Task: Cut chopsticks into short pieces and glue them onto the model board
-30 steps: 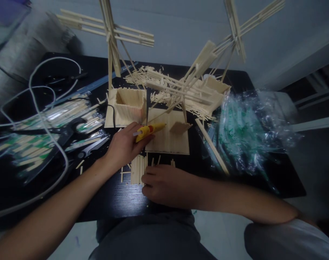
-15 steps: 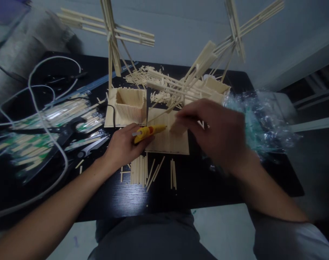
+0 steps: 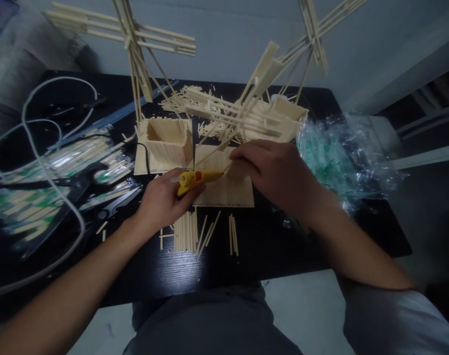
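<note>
My left hand [image 3: 160,197] is closed around a yellow hot glue gun [image 3: 200,180], its nozzle pointing right. At the nozzle's tip is the end of a thin wooden stick [image 3: 227,168], pinched by the fingertips of my right hand [image 3: 279,172]. Both hands are over a flat panel of sticks laid side by side [image 3: 224,193]. Left of the panel stands an open-topped box made of sticks [image 3: 170,143] on its own base. Loose sticks [image 3: 185,234] lie in front of the panel.
Tall stick models with crossed blades [image 3: 128,39] rise at the back. Cut stick pieces [image 3: 187,101] are heaped behind the panel. Bagged sticks [image 3: 35,202], black-handled scissors [image 3: 113,207] and a white cable [image 3: 61,187] lie left. Crumpled clear plastic bags [image 3: 331,153] lie right.
My right hand has come nearer the glue gun's nozzle, and a stick now shows between its fingers and the tip. The whole view has shifted slightly.
</note>
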`<state>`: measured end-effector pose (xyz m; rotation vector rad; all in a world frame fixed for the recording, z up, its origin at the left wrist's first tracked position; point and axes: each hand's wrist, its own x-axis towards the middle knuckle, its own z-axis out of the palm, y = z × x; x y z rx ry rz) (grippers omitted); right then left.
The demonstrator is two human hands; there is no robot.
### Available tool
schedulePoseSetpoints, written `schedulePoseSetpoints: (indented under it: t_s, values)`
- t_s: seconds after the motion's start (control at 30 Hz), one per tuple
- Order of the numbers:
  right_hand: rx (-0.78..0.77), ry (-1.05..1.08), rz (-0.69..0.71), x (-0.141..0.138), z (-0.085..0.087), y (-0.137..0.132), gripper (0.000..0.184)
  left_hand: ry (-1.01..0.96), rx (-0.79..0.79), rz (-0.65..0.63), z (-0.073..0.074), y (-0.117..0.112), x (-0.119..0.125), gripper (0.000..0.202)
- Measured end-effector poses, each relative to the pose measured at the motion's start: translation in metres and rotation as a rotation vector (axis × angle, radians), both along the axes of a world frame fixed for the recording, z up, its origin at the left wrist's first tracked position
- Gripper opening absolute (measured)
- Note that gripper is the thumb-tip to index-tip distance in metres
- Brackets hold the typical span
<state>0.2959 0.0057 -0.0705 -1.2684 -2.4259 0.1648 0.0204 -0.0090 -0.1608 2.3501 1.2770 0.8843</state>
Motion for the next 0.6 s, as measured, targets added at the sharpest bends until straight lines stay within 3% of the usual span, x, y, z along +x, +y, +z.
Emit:
schedulePoseSetpoints:
  t_s: [0.3,0.6]
  values:
    - [0.05,-0.154,0.019,-0.0072,-0.0046,-0.0049,0.023,0.029,-0.016,0.011,0.0006,0.0002,-0.0006,0.031]
    - [0.04,-0.147,0.102,-0.003,-0.0051,0.0002,0.027,0.029,-0.02,0.018,0.0014,0.0009,-0.0005,0.028]
